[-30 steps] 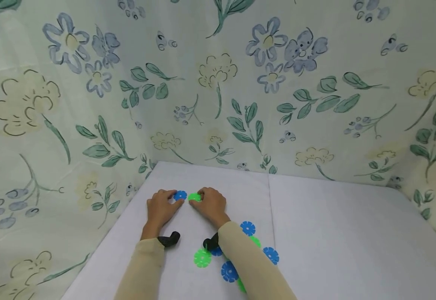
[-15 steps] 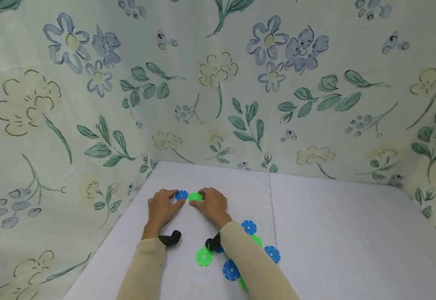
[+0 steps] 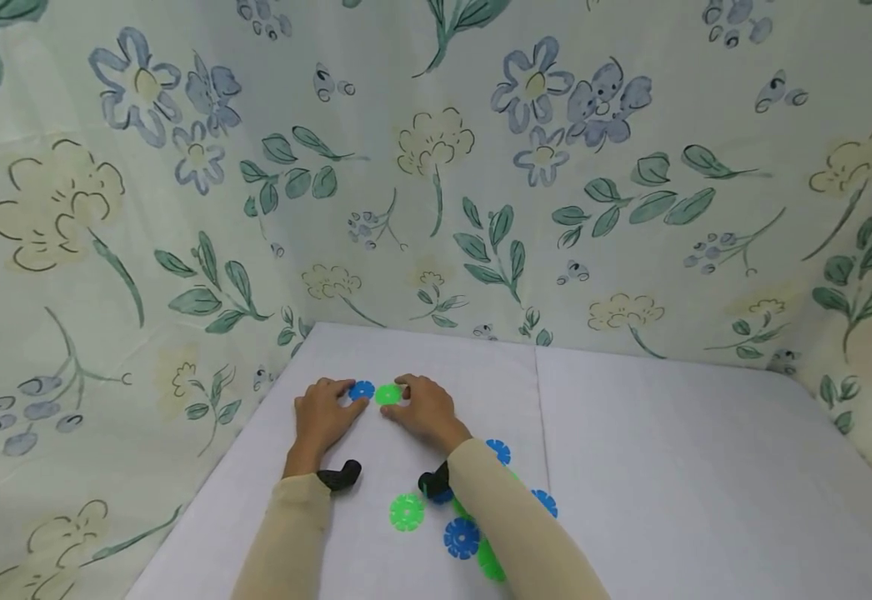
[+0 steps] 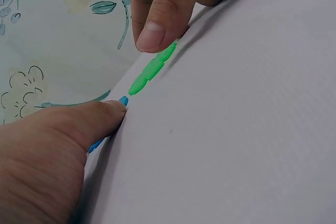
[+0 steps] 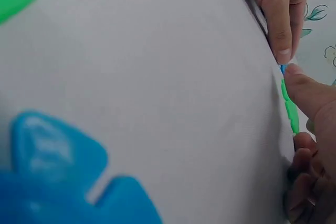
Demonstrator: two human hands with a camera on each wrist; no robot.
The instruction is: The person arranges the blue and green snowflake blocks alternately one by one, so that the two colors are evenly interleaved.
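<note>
A blue notched disc (image 3: 362,391) lies on the white cloth, pinched at its edges by the thumb and forefinger of my left hand (image 3: 323,417). Just right of it, separated by a small gap, is a green notched disc (image 3: 388,394). My right hand (image 3: 427,412) is beside the green disc, its thumb and forefinger spread loosely at its right side. The left wrist view has my left thumb on the blue disc's edge (image 4: 124,100), and my right thumb over the far end of the green disc (image 4: 153,69). Whether any right fingertip touches that disc is unclear.
Several more blue and green discs lie nearer me, among them a green one (image 3: 407,512) and a blue one (image 3: 462,538); my right sleeve (image 3: 522,521) partly covers the group. A floral curtain (image 3: 436,167) hangs behind the white tabletop (image 3: 654,467).
My right thumb has come slightly away from the green disc, and the right wrist and sleeve have shifted a little right. My left hand and the blue disc stay essentially in place.
</note>
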